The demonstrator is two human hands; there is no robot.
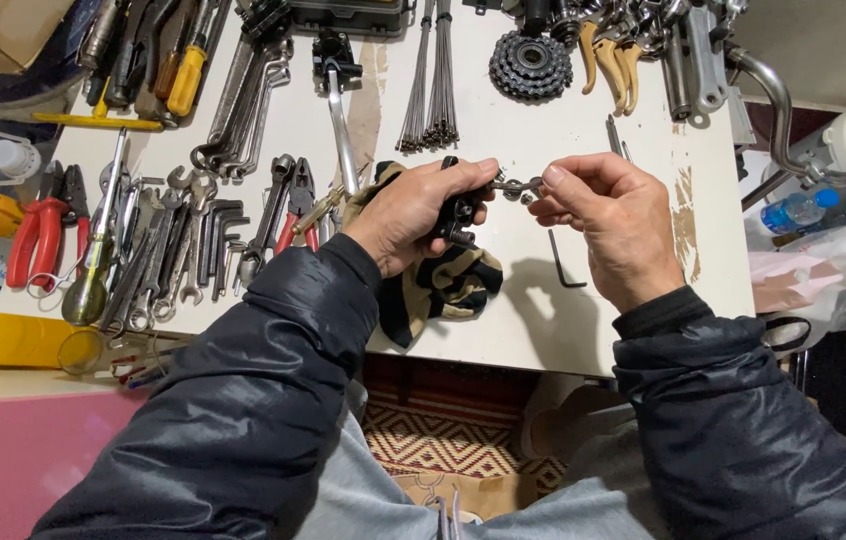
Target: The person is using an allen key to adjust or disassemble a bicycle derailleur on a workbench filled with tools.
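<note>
My left hand [413,212] grips a small black metal bicycle part [460,208] above the white table [533,330]. My right hand [608,225] pinches the silver metal end [516,186] of the same part between thumb and forefinger. Both hands meet over the table's middle. A black and tan striped cloth [443,290] lies under my left hand. A small black hex key [563,262] rests on the table just below my right hand.
Wrenches and hex keys [183,250], red-handled pliers [38,235], a screwdriver [93,250] and a bundle of spokes [431,80] cover the table's left and back. A sprocket cluster [530,65] and brake levers [613,60] lie at the back right. A handlebar [793,130] and water bottle [798,210] are beyond the right edge.
</note>
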